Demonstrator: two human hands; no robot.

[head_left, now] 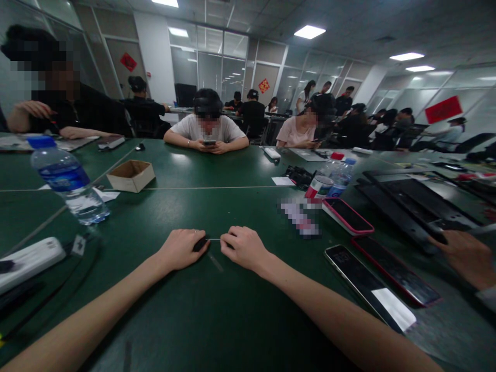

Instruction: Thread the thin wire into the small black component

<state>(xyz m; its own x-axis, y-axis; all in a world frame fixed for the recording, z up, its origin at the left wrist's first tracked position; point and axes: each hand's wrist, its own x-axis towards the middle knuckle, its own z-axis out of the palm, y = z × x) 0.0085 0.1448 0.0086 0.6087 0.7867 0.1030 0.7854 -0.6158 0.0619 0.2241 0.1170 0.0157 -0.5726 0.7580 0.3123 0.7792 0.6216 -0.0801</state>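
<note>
1 cam, head-worn. Looks fwd + down from desk edge, across desk (248,315). Wide FOV; room stretched twd L/R margins. L hand (180,249) + R hand (245,248) close, approx. mid-frame; forearms run in from bottom corners. Bkgd: glass partition (209,49) well off; ceiling lights (309,32) at top.

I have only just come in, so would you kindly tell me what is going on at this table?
Someone's two hands are together over the green table. The left hand holds a small black object, and a thin pale strand stretches from it to the curled fingers of the right hand; what the object is, I cannot tell. At the right edge, another person's hand is at a large dark object. Opposite, a person in a white shirt holds a phone.
</note>
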